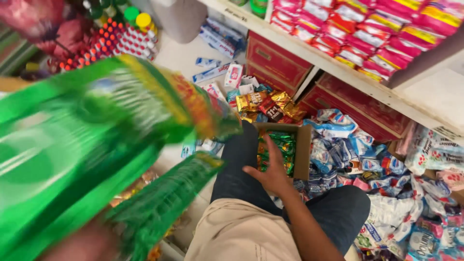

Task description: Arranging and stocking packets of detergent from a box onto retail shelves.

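Green sachet strips (96,145) fill my near view, blurred.
My left hand (82,246), low at the frame's edge, is clamped on these glossy green strips with yellow-red printing. My right hand (270,171), fingers spread apart, rests at the near edge of the cardboard box (303,150) holding green packets (280,145).

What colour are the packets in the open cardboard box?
Mostly shiny green packets, some gold; head view shows them best.
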